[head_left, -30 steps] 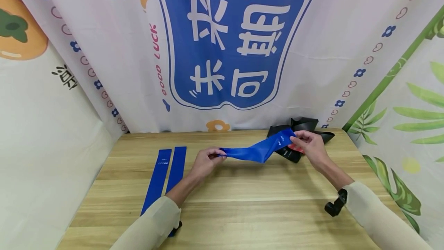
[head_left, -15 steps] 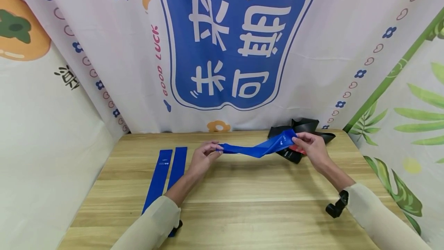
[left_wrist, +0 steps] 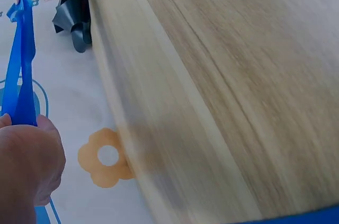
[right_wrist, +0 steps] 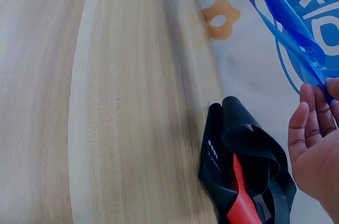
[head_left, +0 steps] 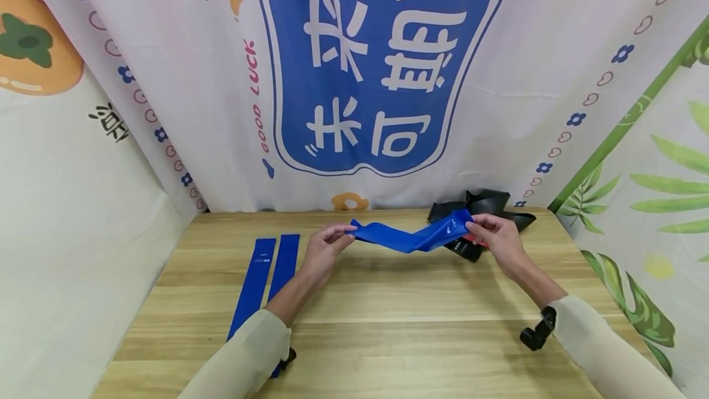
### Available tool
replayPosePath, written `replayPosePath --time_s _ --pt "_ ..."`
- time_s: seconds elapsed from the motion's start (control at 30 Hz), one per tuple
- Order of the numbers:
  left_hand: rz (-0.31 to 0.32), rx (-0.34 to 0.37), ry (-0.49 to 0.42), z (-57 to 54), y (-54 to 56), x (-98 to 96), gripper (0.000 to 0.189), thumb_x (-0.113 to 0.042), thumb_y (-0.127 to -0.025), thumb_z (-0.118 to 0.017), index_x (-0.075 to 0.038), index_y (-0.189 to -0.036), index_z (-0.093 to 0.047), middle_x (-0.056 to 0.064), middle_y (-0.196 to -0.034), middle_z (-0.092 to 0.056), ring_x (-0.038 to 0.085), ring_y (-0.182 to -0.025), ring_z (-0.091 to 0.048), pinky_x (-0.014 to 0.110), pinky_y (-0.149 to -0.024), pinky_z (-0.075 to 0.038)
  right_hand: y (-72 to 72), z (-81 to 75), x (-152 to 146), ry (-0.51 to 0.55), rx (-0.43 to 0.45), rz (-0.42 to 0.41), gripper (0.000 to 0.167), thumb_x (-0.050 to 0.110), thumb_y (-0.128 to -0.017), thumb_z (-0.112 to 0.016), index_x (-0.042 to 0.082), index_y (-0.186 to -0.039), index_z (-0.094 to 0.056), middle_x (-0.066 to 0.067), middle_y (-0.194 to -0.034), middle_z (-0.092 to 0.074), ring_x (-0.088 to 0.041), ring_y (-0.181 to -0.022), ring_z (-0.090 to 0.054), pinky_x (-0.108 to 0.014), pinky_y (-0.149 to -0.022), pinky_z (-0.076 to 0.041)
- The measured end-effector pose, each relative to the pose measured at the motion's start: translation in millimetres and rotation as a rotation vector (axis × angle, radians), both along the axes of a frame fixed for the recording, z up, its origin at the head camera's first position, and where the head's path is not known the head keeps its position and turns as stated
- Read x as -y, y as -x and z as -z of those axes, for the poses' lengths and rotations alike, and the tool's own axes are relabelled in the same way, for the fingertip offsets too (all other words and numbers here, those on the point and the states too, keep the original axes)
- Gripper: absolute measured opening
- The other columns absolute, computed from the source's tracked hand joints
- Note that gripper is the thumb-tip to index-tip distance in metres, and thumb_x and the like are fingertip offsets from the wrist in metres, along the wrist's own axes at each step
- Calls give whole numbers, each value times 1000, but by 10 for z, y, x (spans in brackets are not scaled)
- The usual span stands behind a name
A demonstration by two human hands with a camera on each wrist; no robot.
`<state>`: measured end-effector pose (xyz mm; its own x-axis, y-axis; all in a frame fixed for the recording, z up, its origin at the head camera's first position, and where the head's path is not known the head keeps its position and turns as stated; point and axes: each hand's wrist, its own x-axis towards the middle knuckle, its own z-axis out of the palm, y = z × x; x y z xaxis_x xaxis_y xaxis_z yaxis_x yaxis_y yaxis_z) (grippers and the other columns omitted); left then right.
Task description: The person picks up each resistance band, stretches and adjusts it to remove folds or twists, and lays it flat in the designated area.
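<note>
Hands [head_left: 323, 253] [head_left: 498, 241] ×2 pinch 1 band [head_left: 403, 241]; 2 strips [head_left: 253, 282] [head_left: 284, 263] on tbl [head_left: 410, 343].

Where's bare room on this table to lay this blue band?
Widest: the tabletop between your forearms, nearer you than the held blue band. Narrower: left of the two flat blue strips. Crowded: back right, where the black-and-red bundle lies.

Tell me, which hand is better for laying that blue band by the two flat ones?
Probably the left hand: it pinches the end of the blue band nearer the two flat bands. The right hand pinches the other end, by the black pile.
</note>
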<state>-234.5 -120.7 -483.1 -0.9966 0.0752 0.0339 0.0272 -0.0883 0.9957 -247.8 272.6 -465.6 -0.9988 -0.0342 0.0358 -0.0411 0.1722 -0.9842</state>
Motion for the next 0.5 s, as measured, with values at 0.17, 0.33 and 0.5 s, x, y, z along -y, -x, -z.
replayPosePath --time_s 0.17,0.33,0.5 --pt "34 48 -157 -8 15 -13 24 3 -103 -64 6 -126 -71 13 -125 -68 20 -108 -71 34 -101 -58 0 35 5 -4 -10 -12 28 21 -104 -70 -4 -116 -70 5 -92 -75 -9 -81 -74 -27 -80 -62" --pt "59 51 -223 -33 16 -28 25 4 -104 -62 7 -128 -69 12 -118 -67 21 -105 -71 42 -105 -56 -1 50 16 -32 -13 -12 30 21 -105 -69 -7 -118 -68 6 -92 -75 -8 -81 -72 -27 -79 -62" --pt "76 52 -265 -64 9 -29 25 7 -104 -60 5 -127 -69 9 -111 -69 20 -103 -71 42 -103 -57 -4 53 19 -42 -8 1 34 20 -105 -69 -9 -121 -67 6 -92 -75 -9 -81 -73 -28 -79 -62"
